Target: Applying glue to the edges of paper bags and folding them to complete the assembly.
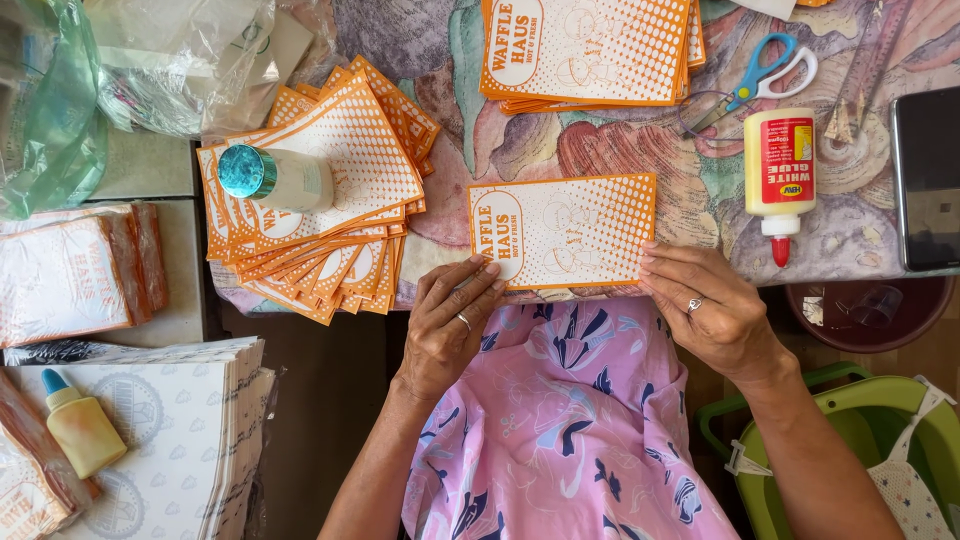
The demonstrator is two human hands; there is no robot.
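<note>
An orange and white printed paper piece lies flat at the near edge of the patterned table. My left hand rests its fingertips on the piece's lower left corner. My right hand presses on its lower right corner. Each hand wears a ring. Neither hand grips anything.
A fanned pile of the same pieces lies left, weighted by a teal-capped bottle. Another stack sits behind. Scissors, a white glue bottle and a dark tablet are right. A yellow glue bottle lies on paper sheets lower left.
</note>
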